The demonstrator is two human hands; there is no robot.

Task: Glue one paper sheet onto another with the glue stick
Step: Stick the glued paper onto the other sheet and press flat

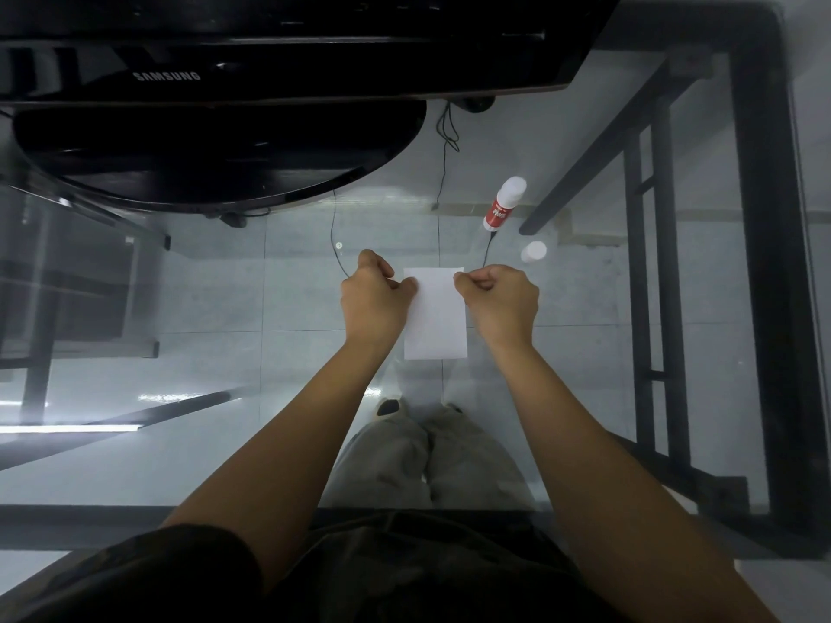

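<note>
A white paper sheet (435,317) lies on the glass table in front of me. My left hand (374,299) pinches its upper left edge with curled fingers. My right hand (501,301) pinches the upper right corner the same way. I cannot tell whether there is one sheet or two stacked. The glue stick (503,203), white with a red label, stands upright beyond the paper to the right, apart from both hands. Its white cap (533,251) rests on the glass just right of my right hand.
A black Samsung monitor (288,51) on a round black base (216,155) fills the far left. Thin black cables (443,173) run under the glass. The table's black frame (764,263) borders the right side. My legs show through the glass.
</note>
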